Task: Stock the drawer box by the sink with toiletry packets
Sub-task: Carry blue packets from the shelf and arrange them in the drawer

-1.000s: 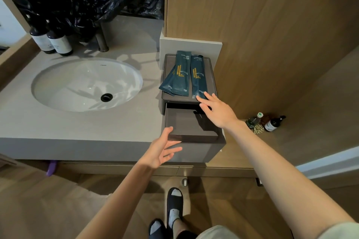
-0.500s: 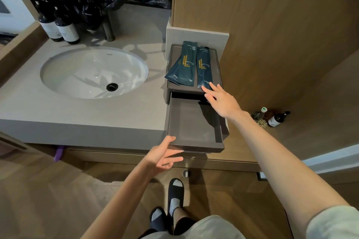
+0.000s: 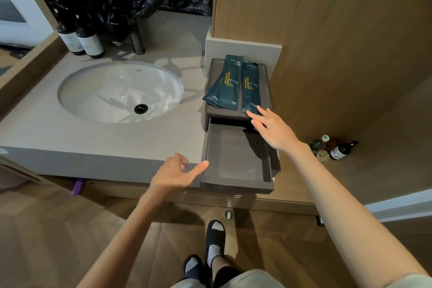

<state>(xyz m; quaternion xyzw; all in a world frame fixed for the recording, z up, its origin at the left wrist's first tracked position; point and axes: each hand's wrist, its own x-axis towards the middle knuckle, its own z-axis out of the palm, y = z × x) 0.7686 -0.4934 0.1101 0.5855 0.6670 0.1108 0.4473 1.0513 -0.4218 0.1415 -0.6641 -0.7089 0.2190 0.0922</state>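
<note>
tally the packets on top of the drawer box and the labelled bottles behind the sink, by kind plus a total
teal packets: 3
labelled dark bottles: 2
total: 5

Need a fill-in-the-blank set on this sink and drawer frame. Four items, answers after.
1. The pulled-out drawer is ___.
2. ___ teal packets lie on top of the drawer box.
3. The right hand touches the packet farthest to the ___.
4. The left hand holds ___.

Missing words: empty; three; right; nothing.
</note>
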